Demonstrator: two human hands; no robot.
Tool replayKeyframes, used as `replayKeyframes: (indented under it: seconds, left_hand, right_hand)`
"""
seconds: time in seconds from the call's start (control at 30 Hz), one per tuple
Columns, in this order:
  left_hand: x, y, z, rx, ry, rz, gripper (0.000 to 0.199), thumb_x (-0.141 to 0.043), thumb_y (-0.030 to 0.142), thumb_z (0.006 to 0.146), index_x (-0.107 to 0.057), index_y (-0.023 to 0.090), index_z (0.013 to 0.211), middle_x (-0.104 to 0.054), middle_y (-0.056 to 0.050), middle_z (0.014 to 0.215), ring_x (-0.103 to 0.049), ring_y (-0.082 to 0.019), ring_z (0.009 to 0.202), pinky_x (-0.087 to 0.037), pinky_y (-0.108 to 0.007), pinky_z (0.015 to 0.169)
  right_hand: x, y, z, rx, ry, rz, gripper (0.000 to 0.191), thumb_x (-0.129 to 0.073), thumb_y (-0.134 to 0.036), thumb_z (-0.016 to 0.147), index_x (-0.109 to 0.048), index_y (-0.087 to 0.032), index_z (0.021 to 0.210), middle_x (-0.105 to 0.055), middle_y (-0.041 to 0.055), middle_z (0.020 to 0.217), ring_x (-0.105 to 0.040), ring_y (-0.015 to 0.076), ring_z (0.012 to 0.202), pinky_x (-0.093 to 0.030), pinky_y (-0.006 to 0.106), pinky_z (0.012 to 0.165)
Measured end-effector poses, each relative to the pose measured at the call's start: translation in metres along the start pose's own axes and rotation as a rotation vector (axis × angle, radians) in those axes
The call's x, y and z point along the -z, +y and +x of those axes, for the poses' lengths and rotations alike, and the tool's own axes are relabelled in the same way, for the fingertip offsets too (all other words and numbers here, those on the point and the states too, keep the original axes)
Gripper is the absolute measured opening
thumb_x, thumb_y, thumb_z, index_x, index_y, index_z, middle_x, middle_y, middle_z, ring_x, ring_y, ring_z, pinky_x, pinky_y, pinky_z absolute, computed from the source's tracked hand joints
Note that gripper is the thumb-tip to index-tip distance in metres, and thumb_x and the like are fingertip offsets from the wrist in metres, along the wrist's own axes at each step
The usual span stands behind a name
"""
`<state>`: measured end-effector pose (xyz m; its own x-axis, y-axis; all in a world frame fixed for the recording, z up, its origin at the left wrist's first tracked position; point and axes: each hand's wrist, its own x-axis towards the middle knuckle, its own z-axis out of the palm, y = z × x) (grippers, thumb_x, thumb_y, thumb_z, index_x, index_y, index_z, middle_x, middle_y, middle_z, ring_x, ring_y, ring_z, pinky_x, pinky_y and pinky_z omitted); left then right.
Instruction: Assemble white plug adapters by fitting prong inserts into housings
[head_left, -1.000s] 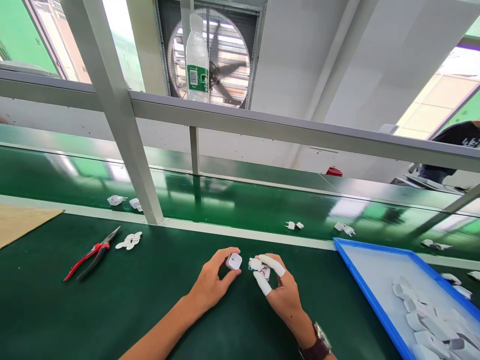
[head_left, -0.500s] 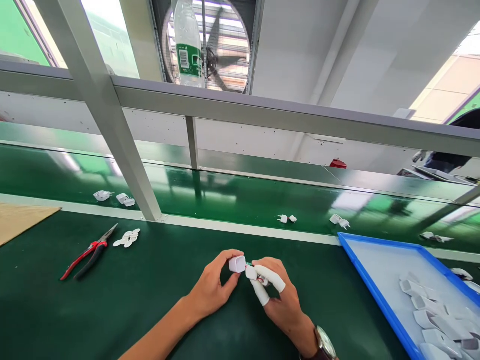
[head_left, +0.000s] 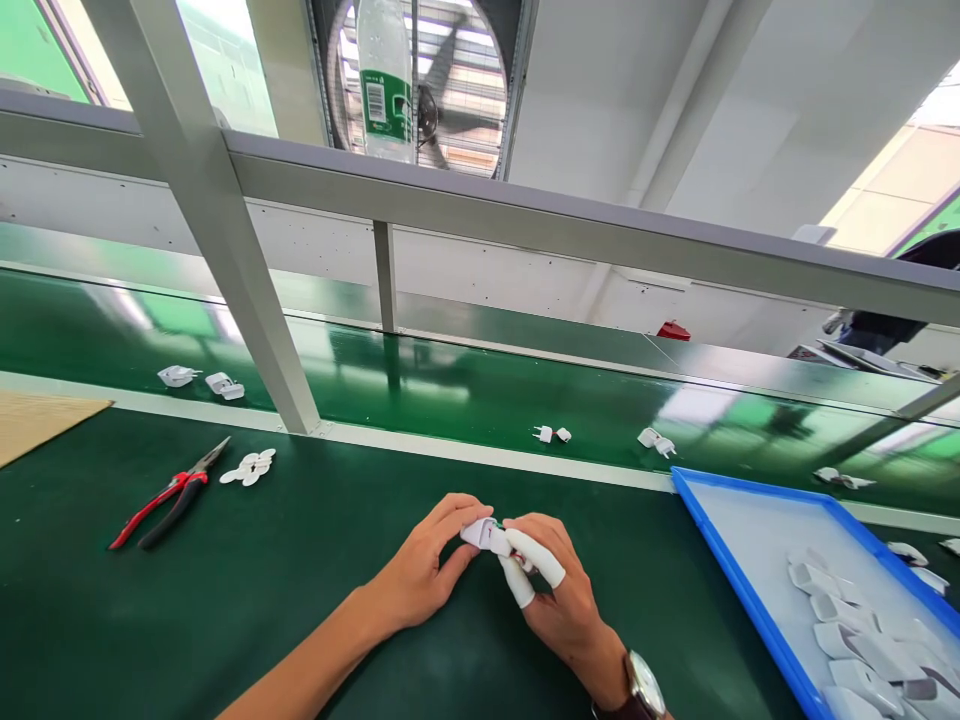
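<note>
A hollow white plastic shell (head_left: 474, 534) is pinched by the left hand (head_left: 421, 572). At its three o'clock, a small white block (head_left: 499, 542) is gripped by the right hand (head_left: 564, 590).

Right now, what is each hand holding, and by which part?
The left hand holds a white case by its outer sides. The right hand holds a small white piece near the end away from the case.

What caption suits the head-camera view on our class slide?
Left hand holds a white casing, right hand a small part at the casing's opening, above a green worktop.
</note>
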<state>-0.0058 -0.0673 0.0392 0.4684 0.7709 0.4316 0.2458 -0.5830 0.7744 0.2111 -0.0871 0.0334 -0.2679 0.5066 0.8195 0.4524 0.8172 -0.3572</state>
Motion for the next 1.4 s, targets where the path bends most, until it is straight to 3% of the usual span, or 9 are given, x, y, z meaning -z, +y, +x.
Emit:
replayKeyframes:
  seconds: [0.47, 0.67, 0.8, 0.9, 1.0, 1.2, 1.4]
  left_hand:
    - [-0.003, 0.004, -0.002, -0.032, -0.008, 0.026, 0.035, -0.047, 0.016, 0.102, -0.056, 0.026, 0.134, -0.059, -0.009, 0.127, -0.061, -0.02, 0.117, -0.054, -0.036, 0.104]
    - [-0.005, 0.007, -0.002, 0.029, 0.001, -0.016, 0.036, -0.053, 0.021, 0.1, -0.057, 0.028, 0.135, -0.062, -0.008, 0.124, -0.062, -0.021, 0.113, -0.056, -0.037, 0.102]
    - [-0.011, 0.006, -0.002, 0.077, 0.042, -0.082, 0.035, -0.054, 0.024, 0.1, -0.059, 0.03, 0.134, -0.062, -0.008, 0.124, -0.063, -0.022, 0.113, -0.058, -0.039, 0.101]
    - [-0.016, 0.002, -0.004, 0.099, 0.059, -0.157, 0.037, -0.056, 0.024, 0.099, -0.056, 0.031, 0.135, -0.061, -0.008, 0.128, -0.066, -0.022, 0.113, -0.062, -0.039, 0.096]
    - [-0.02, -0.004, -0.006, 0.028, 0.108, -0.092, 0.039, -0.06, 0.021, 0.097, -0.054, 0.031, 0.134, -0.06, -0.007, 0.128, -0.066, -0.021, 0.112, -0.064, -0.036, 0.092]
    - [-0.023, -0.007, -0.009, -0.138, 0.205, 0.194, 0.038, -0.06, 0.016, 0.097, -0.058, 0.028, 0.133, -0.065, -0.007, 0.12, -0.068, -0.019, 0.108, -0.062, -0.032, 0.095]
    - [-0.026, -0.015, -0.01, -0.09, 0.194, 0.216, 0.039, -0.06, 0.019, 0.097, -0.056, 0.026, 0.135, -0.067, -0.009, 0.124, -0.069, -0.022, 0.112, -0.064, -0.034, 0.091]
  right_hand:
    - [0.0, -0.003, 0.0, -0.015, -0.101, -0.074, 0.06, -0.056, 0.003, 0.091, -0.05, -0.025, 0.143, -0.069, 0.0101, 0.112, -0.063, 0.0242, 0.101, -0.06, 0.045, 0.084]
    - [-0.001, -0.008, 0.002, -0.057, -0.188, -0.082, 0.06, -0.062, -0.01, 0.093, -0.044, -0.026, 0.148, -0.061, 0.0142, 0.131, -0.058, 0.0296, 0.121, -0.057, 0.052, 0.099]
    - [-0.002, -0.013, 0.007, -0.111, -0.251, -0.005, 0.055, -0.058, -0.01, 0.095, -0.046, -0.025, 0.147, -0.061, 0.0139, 0.131, -0.059, 0.028, 0.12, -0.057, 0.049, 0.099]
    - [-0.004, -0.011, 0.005, -0.199, -0.186, 0.072, 0.048, -0.057, -0.013, 0.096, -0.051, -0.028, 0.141, -0.066, 0.0105, 0.12, -0.064, 0.024, 0.107, -0.06, 0.041, 0.09]
    - [-0.006, -0.006, 0.002, -0.212, -0.087, 0.093, 0.046, -0.058, -0.011, 0.096, -0.054, -0.03, 0.137, -0.07, 0.0066, 0.111, -0.066, 0.0209, 0.097, -0.061, 0.035, 0.083]
    - [-0.013, -0.008, 0.003, -0.139, -0.07, 0.049, 0.044, -0.054, -0.005, 0.095, -0.059, -0.028, 0.132, -0.07, 0.0074, 0.113, -0.065, 0.0212, 0.1, -0.059, 0.037, 0.085]
    - [-0.017, -0.008, -0.001, -0.199, -0.056, 0.011, 0.037, -0.057, -0.011, 0.095, -0.059, -0.024, 0.13, -0.07, 0.008, 0.104, -0.066, 0.0211, 0.092, -0.061, 0.036, 0.078]
